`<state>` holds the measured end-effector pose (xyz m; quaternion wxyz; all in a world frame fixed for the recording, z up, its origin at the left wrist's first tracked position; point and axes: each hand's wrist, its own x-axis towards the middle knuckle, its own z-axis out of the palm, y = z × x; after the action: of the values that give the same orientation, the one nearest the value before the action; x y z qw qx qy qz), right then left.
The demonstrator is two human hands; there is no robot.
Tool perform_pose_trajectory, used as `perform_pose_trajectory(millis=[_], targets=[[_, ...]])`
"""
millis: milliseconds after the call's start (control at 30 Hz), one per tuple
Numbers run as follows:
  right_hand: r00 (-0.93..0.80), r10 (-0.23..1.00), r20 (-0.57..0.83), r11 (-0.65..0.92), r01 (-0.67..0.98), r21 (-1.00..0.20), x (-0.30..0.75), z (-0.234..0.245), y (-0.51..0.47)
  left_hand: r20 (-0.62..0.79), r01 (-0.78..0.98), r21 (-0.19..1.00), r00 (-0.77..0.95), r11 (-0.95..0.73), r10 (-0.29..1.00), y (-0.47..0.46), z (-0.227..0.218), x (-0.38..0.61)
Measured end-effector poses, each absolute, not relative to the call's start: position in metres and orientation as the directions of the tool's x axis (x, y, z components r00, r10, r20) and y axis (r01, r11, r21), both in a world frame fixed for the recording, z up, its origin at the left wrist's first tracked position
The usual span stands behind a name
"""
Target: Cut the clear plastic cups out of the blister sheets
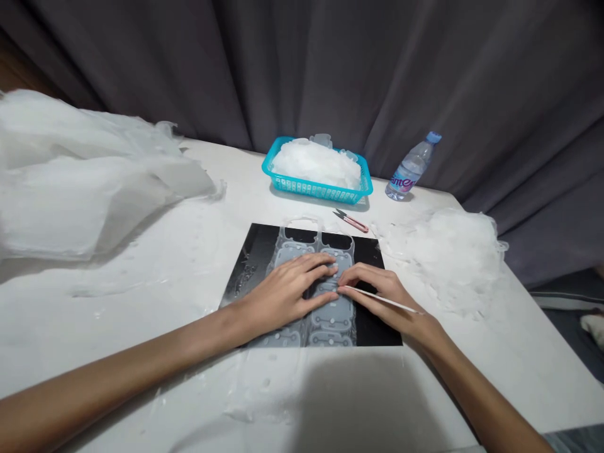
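Bare forearms point(136, 371) cross the smooth tabletop point(212, 396). The left hand point(292, 286) lies spread on a translucent, round-cornered plastic sheet point(342, 311); the right hand point(380, 288) pinches a slender stick point(384, 298).

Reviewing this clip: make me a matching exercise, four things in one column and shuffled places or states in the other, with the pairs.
Things:
1. Turquoise plastic basket
2. Clear plastic bottle with blue cap
3. Small pink-handled snips
4. Thin white stick

Places or states:
A. Lying between the basket and the flat black board
B. Held in the right hand
C. Heaped with translucent white pieces
D. Standing before the dark grey curtain

Pairs: 1-C, 2-D, 3-A, 4-B
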<state>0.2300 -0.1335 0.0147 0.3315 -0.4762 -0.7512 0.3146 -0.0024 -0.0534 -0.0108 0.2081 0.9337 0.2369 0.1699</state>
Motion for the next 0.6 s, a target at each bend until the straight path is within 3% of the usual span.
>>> perform_pose_trajectory(millis=[167,367,600], targets=[[-0.358,0.909,0.211,0.386,0.537,-0.750,0.2282,0.0157,-0.1329,0.243,0.377,0.477,0.811,-0.794,0.532,-0.0528,-0.0100,-0.0017],[-0.453,0.861,0.231,0.493,0.637,-0.592,0.2313,0.0167,-0.1342,0.270,0.366,0.463,0.809,-0.807,0.522,-0.0525,-0.0129,-0.0023],[-0.462,0.847,0.261,0.521,0.631,-0.575,0.2319,0.0180,-0.1335,0.251,0.372,0.461,0.816,-0.805,0.521,-0.0513,-0.0059,0.0003]])
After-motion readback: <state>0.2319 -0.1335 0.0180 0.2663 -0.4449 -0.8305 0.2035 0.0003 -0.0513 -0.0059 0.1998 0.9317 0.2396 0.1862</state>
